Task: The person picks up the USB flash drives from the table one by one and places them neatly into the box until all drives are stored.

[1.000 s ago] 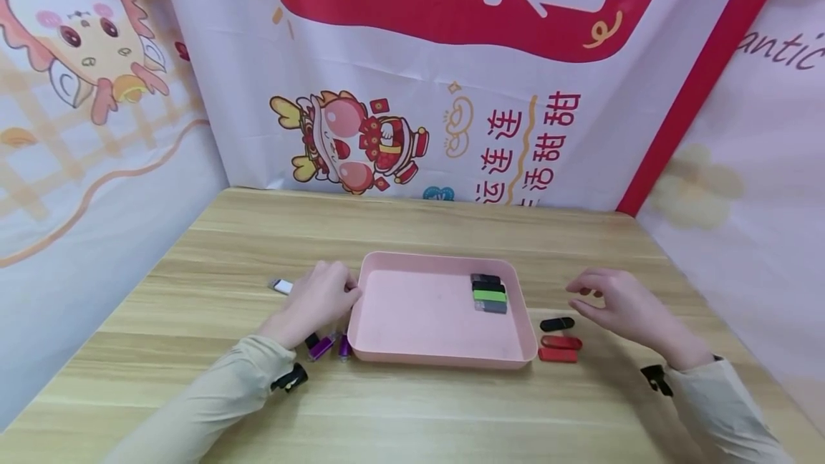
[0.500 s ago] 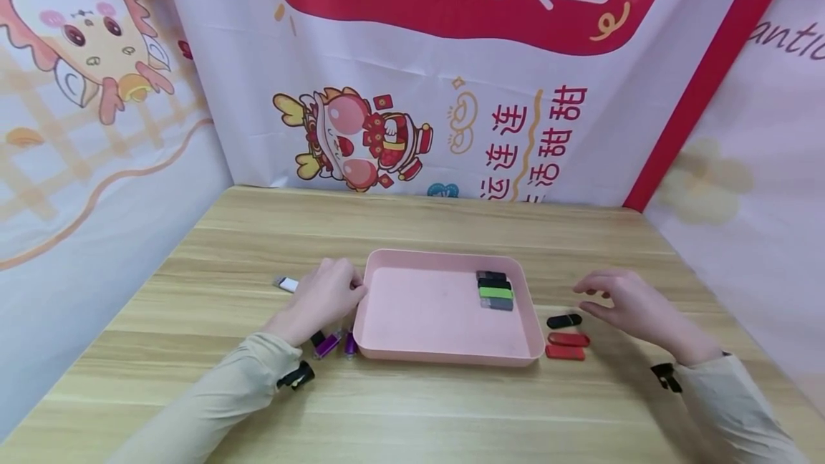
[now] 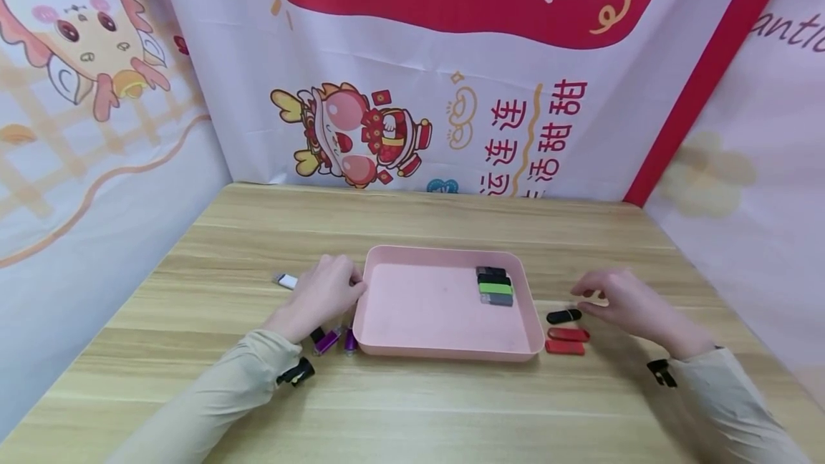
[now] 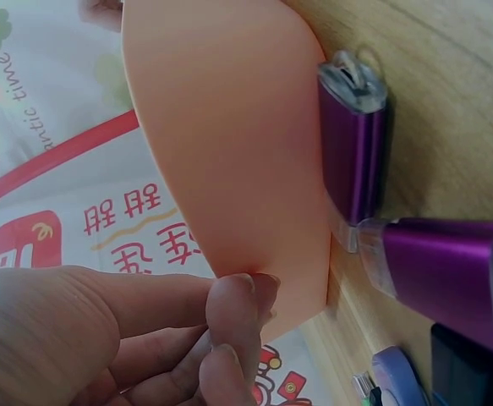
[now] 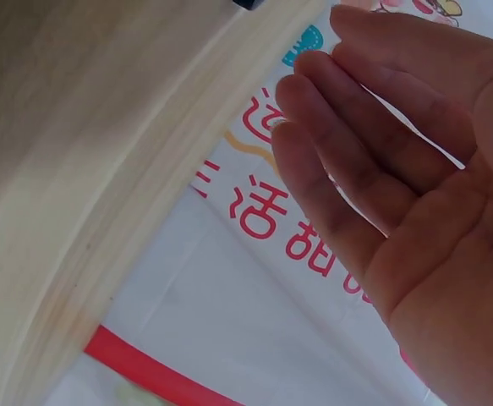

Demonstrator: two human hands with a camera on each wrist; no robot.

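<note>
A shallow pink tray (image 3: 445, 306) sits mid-table, with several USB sticks (image 3: 495, 288) in black, green and grey lined up inside at its right. My left hand (image 3: 329, 288) is at the tray's left rim, its thumb and curled fingertips bunched together right at the wall in the left wrist view. Two purple USB sticks (image 4: 352, 152) lie near that hand, beside a black stick (image 4: 470, 368); a white one (image 3: 286, 281) lies behind it. Right of the tray, my right hand (image 3: 628, 303) hovers with loosely bent fingers, holding nothing. Below it lies a black stick (image 3: 563, 316).
Two red USB sticks (image 3: 567, 341) lie just off the tray's right front corner. The wooden table (image 3: 438, 414) ends at the back against a printed cloth (image 3: 387, 41). More printed cloth closes in the left and right sides. Both wrists wear black straps.
The head view has shifted slightly. Both hands keep nearly the same pose and place, and the tray and USB sticks stay where they were relative to the hands.
</note>
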